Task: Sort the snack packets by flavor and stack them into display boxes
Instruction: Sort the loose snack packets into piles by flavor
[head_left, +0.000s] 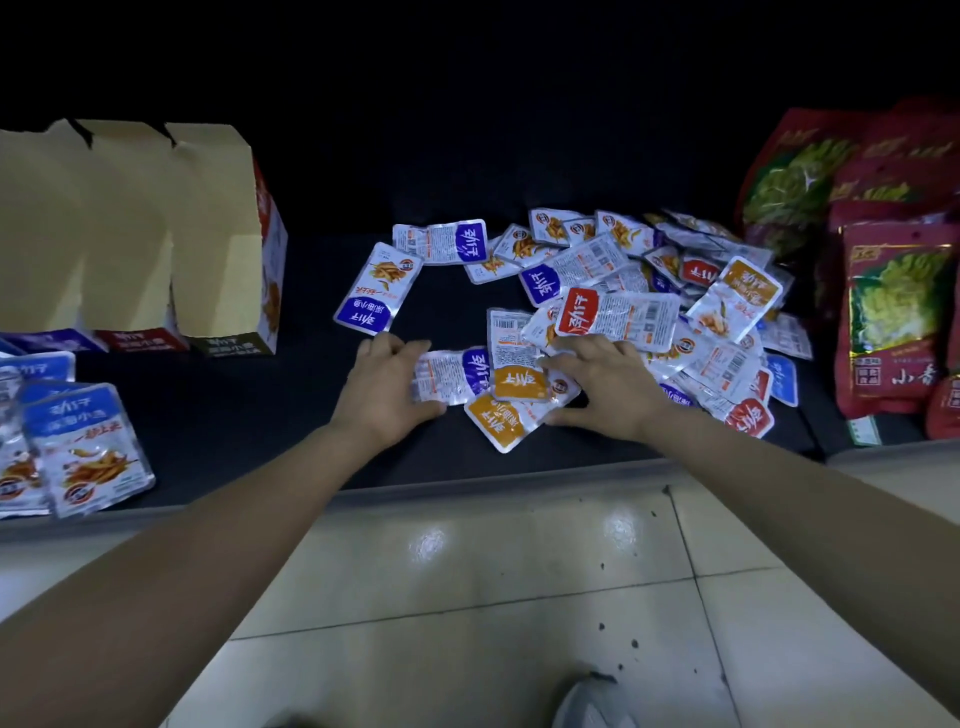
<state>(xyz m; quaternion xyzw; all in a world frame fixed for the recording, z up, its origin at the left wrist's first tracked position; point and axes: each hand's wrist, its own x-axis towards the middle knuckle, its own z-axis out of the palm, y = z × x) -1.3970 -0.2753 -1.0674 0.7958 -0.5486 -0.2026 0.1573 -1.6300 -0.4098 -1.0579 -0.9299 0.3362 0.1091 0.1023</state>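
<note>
A loose heap of silver snack packets (618, 270) with purple, red and orange labels lies on the dark shelf (249, 415). My left hand (387, 387) grips one end of a purple-labelled packet (457, 374) at the heap's near edge. My right hand (613, 384) rests with spread fingers over orange-labelled packets (519, 382); I cannot tell whether it grips one. Another purple packet (374, 291) lies apart, to the left of the heap. Three display boxes (208, 234) stand at the back left with their cardboard flaps up.
Larger blue-labelled packets (83, 447) lie at the shelf's near left. Big red bags (893, 312) stand stacked at the right. The shelf's front lip (493, 475) runs just under my wrists, with tiled floor (493, 597) and my shoe (592, 701) below.
</note>
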